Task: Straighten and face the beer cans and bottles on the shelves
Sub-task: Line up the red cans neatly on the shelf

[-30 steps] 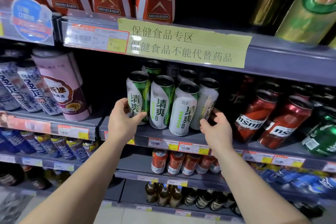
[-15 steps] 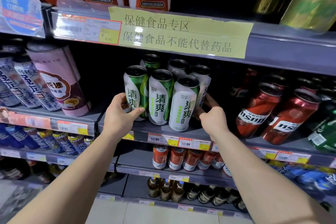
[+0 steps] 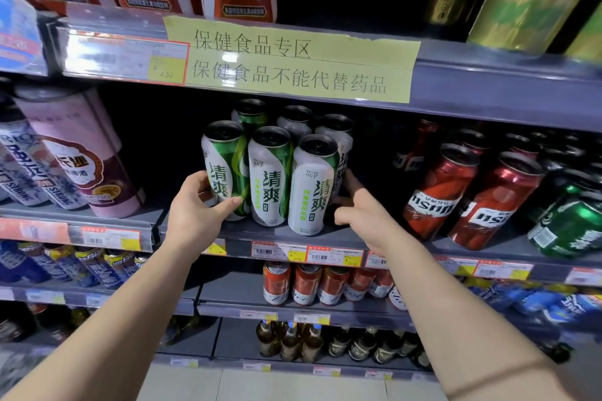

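Three green-and-white beer cans stand in the front row near the front edge of the grey shelf (image 3: pixel 325 239), with more of the same behind them. From my feed, the left hand (image 3: pixel 195 208) grips the leftmost can (image 3: pixel 224 169), thumb across its face and fingers round its left side. The middle can (image 3: pixel 268 176) stands just beside it, and the right-hand can (image 3: pixel 314 185) touches the middle one, closest to the shelf's front edge, label facing out. The right hand (image 3: pixel 365 212) reaches in beside that can, fingers loosely bent against the can behind it (image 3: pixel 342 153); I cannot tell whether it grips anything. Red beer cans (image 3: pixel 439 192) lean toward the shelf's right end, well apart from the green group. A yellow paper notice (image 3: pixel 293 58) hangs on the upper shelf's front edge.
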`<move>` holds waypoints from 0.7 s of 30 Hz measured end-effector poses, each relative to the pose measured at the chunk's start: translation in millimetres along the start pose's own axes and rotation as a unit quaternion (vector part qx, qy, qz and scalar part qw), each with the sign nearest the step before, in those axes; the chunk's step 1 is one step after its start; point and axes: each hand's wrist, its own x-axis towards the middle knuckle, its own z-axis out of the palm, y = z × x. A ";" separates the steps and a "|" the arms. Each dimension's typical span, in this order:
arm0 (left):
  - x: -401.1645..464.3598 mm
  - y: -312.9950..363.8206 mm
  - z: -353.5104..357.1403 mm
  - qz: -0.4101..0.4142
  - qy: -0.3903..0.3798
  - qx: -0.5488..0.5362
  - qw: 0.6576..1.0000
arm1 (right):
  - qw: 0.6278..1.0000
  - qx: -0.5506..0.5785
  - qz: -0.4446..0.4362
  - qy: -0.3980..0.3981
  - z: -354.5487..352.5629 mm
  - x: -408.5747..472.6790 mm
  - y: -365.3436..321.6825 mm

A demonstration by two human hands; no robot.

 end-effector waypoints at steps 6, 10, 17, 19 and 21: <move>-0.7 1.9 -2.4 -0.001 -0.025 -0.004 1.000 | 0.996 -0.082 0.022 0.032 20.9 -11.9 -4.9; -4.8 2.1 0.8 0.009 -0.031 0.000 0.999 | 0.990 -0.100 -0.009 0.100 24.6 -5.4 -0.4; -8.2 2.3 12.9 0.008 -0.023 -0.010 1.000 | 0.983 -0.117 -0.025 0.139 24.7 -5.1 5.2; -7.0 2.8 15.2 0.008 -0.016 -0.009 1.000 | 0.977 -0.124 -0.018 0.171 27.1 -6.7 6.0; -5.4 3.2 17.2 0.008 -0.011 -0.008 1.000 | 0.969 -0.139 -0.003 0.206 28.6 -8.6 5.4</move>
